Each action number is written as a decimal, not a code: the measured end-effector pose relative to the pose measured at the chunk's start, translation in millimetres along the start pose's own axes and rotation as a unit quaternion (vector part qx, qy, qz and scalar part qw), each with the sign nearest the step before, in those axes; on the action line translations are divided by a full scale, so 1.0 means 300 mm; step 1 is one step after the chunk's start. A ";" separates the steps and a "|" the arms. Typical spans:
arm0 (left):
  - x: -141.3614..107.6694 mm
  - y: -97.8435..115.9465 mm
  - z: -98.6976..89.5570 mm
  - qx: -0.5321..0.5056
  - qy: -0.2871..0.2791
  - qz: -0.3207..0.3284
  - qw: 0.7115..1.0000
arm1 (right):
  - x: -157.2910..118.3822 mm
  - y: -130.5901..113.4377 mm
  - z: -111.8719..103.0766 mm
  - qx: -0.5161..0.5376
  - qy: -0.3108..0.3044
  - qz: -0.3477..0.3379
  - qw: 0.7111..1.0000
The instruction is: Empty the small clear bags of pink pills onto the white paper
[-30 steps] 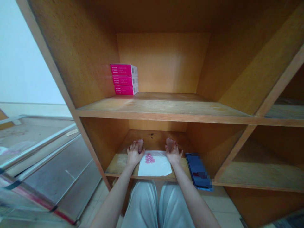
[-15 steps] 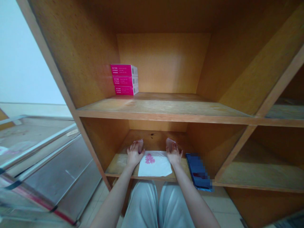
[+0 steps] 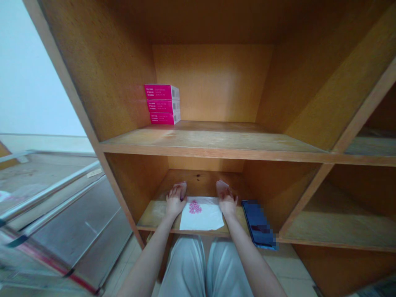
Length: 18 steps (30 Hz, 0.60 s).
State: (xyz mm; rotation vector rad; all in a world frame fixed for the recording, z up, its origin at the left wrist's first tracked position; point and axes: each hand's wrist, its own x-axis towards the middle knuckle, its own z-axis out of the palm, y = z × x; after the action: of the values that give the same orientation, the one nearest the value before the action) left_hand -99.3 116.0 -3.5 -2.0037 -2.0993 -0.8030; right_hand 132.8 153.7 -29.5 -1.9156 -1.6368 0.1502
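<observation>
A white sheet (image 3: 207, 218) lies on the lower shelf near its front edge, with a cluster of small pink pieces (image 3: 195, 206) on its left half. Just left of the sheet, my left hand (image 3: 175, 200) is closed on a small translucent pinkish packet (image 3: 183, 189). At the sheet's right side, my right hand (image 3: 227, 202) grips a similar translucent packet (image 3: 220, 187). The fingers partly cover both packets, and what they contain cannot be made out.
Pink boxes (image 3: 162, 104) are stacked on the upper shelf (image 3: 216, 138) at the left. A dark phone (image 3: 259, 225) lies right of my right hand, over the shelf's front edge. A metal-framed rack (image 3: 62, 198) stands at the left. Wooden side walls enclose the lower compartment.
My right hand has shifted very slightly right, and its packet has tilted a little. The left hand has barely moved. The sheet and pink pieces look the same.
</observation>
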 end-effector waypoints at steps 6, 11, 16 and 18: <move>0.008 -0.015 0.018 -0.018 0.004 0.008 1.000 | 0.001 0.005 0.007 0.017 0.024 0.003 1.000; 0.016 -0.025 0.028 -0.039 0.019 0.023 0.999 | 0.003 0.009 0.015 0.040 0.061 -0.015 0.997; 0.014 -0.026 0.029 -0.036 0.035 0.026 0.998 | 0.003 0.006 0.005 0.093 0.084 -0.031 0.992; 0.010 -0.019 0.022 -0.032 0.047 0.020 0.998 | 0.002 0.003 -0.005 0.124 0.095 -0.044 0.987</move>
State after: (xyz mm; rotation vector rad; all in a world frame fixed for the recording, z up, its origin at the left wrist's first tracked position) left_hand -103.4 121.7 -9.5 -1.9922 -2.0002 -0.9494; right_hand 134.3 153.7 -28.6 -1.6165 -1.4971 0.1254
